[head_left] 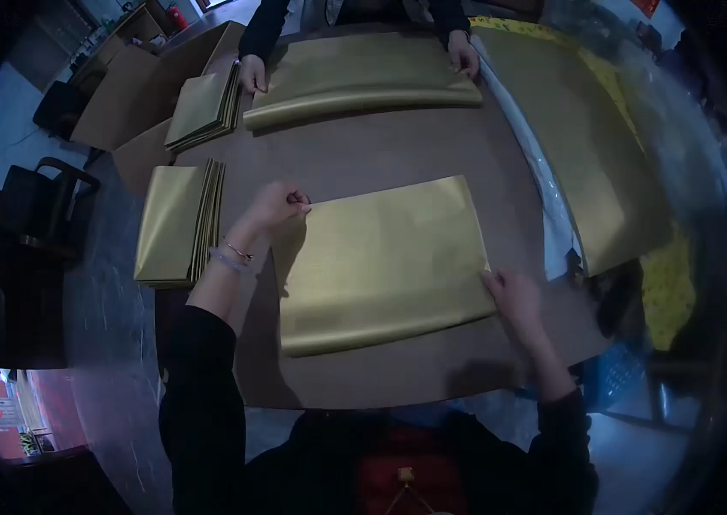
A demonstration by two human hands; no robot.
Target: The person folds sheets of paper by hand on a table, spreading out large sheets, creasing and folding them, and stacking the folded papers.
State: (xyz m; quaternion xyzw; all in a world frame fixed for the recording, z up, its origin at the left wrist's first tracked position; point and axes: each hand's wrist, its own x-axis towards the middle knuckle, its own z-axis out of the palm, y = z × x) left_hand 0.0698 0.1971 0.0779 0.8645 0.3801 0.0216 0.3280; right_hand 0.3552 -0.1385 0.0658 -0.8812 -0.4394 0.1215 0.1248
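Observation:
A gold paper-like sheet (385, 257) lies on the brown table in front of me, with a rounded fold along its near edge. At its far left corner, my left hand (277, 206) is closed in a pinch. My right hand (515, 299) grips the right edge, thumb and fingers closed on it. Bracelets circle my left wrist. Across the table, another person's hands (253, 75) hold the ends of a wider gold sheet (363, 73), whose edge nearest me is also curled over.
Two stacks of folded gold sheets stand on the left, one nearer (172, 223) and one farther (200, 112). A large pile of flat gold sheets (565, 129) covers the right side, with white wrapping (544, 184) along it. Beyond the table's left edge are a cardboard box (118, 94) and a chair (41, 202).

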